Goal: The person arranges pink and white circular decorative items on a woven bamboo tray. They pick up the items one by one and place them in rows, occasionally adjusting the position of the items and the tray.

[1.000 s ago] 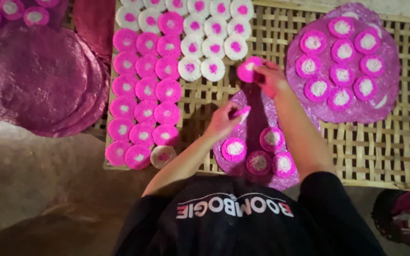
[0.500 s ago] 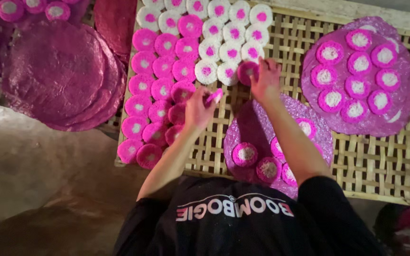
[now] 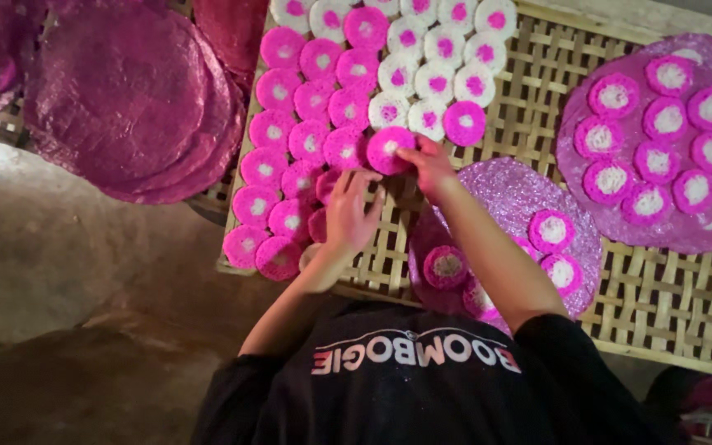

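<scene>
A bright pink round cake with a white centre (image 3: 389, 148) lies at the end of a row on the woven bamboo tray (image 3: 529, 91). My right hand (image 3: 432, 165) grips its right edge with the fingertips. Just below it is my left hand (image 3: 352, 210), fingers spread, their tips near the cake's lower edge and over neighbouring pink cakes (image 3: 327, 183). Rows of pink cakes (image 3: 290, 140) and white cakes with pink centres (image 3: 438, 58) fill the tray's left part. Under my right forearm a purple round sheet (image 3: 508, 194) carries a few cakes.
At the right lies a second purple sheet (image 3: 570, 140) bearing several cakes. A stack of large purple round sheets (image 3: 117, 91) sits to the left, off the tray. Grey ground (image 3: 59, 272) shows at the lower left. My black shirt fills the bottom.
A pink cake now lies at the end of the white rows where my right hand was. Both hands have moved down-left to another pink cake in the row below.
</scene>
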